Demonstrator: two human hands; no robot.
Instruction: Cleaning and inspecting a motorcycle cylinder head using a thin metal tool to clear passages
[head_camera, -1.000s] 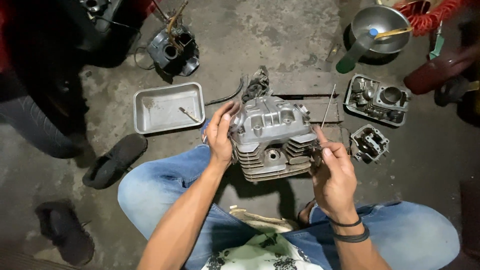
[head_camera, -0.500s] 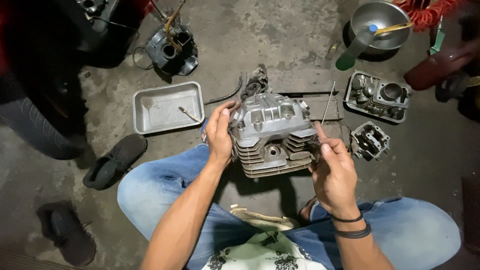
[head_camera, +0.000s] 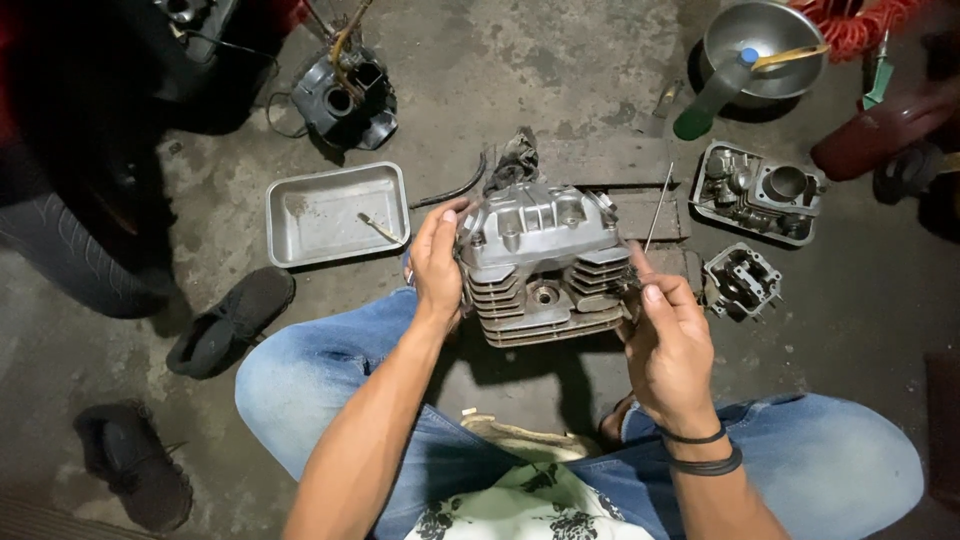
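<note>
The finned grey engine cylinder head (head_camera: 540, 265) sits between the two hands, raised above the concrete floor (head_camera: 560, 70) in front of the person's knees. The left hand (head_camera: 437, 265) grips its left side, fingers wrapped over the top edge and thumb against the fins. The right hand (head_camera: 668, 345) is at the head's right side, fingers pinched narrow on a small dark part against the fins; what that part is cannot be told. A thin metal rod (head_camera: 657, 208) stands just behind the right fingers. A shallow metal tray (head_camera: 335, 213) lies left of the head. Two smaller engine parts (head_camera: 760, 190) lie to the right, well apart from the hands.
</note>
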